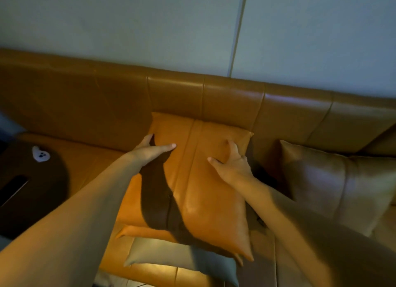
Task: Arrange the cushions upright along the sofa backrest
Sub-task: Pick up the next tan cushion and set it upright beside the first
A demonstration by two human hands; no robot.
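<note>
An orange leather cushion (205,179) leans with its top edge against the sofa backrest (231,100). My left hand (150,150) grips its upper left edge, fingers behind and thumb across the front. My right hand (232,162) grips the upper right part, fingers pressing into the leather. Under its lower edge a grey-green cushion (171,254) lies flat on the seat. A brown leather cushion (334,183) leans against the backrest to the right.
The tan leather sofa runs along a pale wall (192,25). At the left, a dark brown plush cushion (32,186) with a small white heart patch lies on the seat (90,158). Bare seat shows between it and my left arm.
</note>
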